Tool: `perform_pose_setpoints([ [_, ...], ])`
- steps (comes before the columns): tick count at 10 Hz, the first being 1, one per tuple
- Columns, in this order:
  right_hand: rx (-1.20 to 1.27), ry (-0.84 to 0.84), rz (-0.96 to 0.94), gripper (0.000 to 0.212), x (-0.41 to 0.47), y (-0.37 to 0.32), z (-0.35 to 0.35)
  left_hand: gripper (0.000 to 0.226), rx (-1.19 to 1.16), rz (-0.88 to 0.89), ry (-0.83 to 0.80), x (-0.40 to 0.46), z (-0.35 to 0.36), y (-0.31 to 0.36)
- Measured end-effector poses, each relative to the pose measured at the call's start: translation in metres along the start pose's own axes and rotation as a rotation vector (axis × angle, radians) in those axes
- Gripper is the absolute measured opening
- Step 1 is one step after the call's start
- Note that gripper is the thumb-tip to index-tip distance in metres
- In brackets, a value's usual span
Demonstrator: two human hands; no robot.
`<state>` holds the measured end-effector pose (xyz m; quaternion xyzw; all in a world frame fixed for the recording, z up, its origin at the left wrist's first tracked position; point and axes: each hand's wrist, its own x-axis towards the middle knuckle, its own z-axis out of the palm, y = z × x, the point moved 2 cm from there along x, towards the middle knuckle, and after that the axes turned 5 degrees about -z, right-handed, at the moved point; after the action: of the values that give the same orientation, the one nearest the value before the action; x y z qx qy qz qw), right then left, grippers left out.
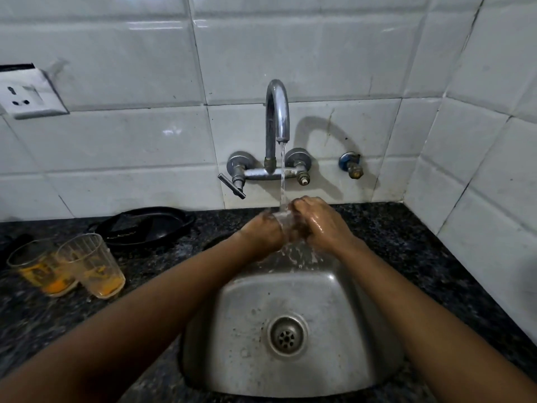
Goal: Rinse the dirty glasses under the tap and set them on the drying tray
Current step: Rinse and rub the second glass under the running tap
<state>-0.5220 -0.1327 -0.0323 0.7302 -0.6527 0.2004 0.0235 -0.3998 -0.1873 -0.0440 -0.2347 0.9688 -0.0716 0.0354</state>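
Note:
A clear glass (286, 221) is held under the running tap (277, 112), above the back of the steel sink (247, 309). My left hand (263, 235) grips it from the left and my right hand (315, 221) from the right, fingers curled over its rim. Water pours into the glass and spills down into the basin. Two dirty glasses with orange residue stand on the dark counter at the left: one (37, 267) further left, one (93, 266) beside it. Most of the held glass is hidden by my fingers.
A black oval tray (174, 225) lies on the granite counter behind the dirty glasses. The tap's lever handle (232, 186) sticks out at the left. A wall socket (27, 96) sits on the tiled wall. The tiled corner wall closes in on the right.

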Motion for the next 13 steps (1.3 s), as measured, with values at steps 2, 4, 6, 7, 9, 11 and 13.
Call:
perform_pose_setpoints([
  [2, -0.02, 0.053, -0.015, 0.066, 0.013, 0.004, -0.006, 0.069, -0.25, -0.15, -0.188, 0.005, -0.016, 0.007],
  [4, 0.31, 0.159, 0.239, 0.066, 0.012, 0.014, -0.001, 0.062, -1.811, -0.298, -0.083, 0.008, -0.036, 0.0],
  [6, 0.501, -0.018, 0.369, 0.041, 0.011, 0.013, -0.005, 0.036, -1.632, -0.482, 0.257, 0.012, -0.035, 0.005],
  [7, 0.551, 0.06, 0.36, 0.045, 0.011, 0.012, -0.009, 0.048, -0.802, -0.101, 0.314, 0.014, -0.033, 0.0],
  [9, 0.13, 0.005, 0.106, 0.059, 0.011, 0.005, -0.008, 0.06, 0.511, 0.26, 0.341, 0.01, -0.023, -0.022],
  [11, 0.155, 0.039, 0.07, 0.067, 0.01, 0.003, -0.002, 0.065, -0.796, -0.126, -0.415, 0.015, -0.03, -0.003],
  [13, -0.027, 0.062, 0.208, 0.07, 0.003, -0.006, -0.005, 0.03, -1.675, -0.374, -0.111, 0.005, -0.027, -0.021],
])
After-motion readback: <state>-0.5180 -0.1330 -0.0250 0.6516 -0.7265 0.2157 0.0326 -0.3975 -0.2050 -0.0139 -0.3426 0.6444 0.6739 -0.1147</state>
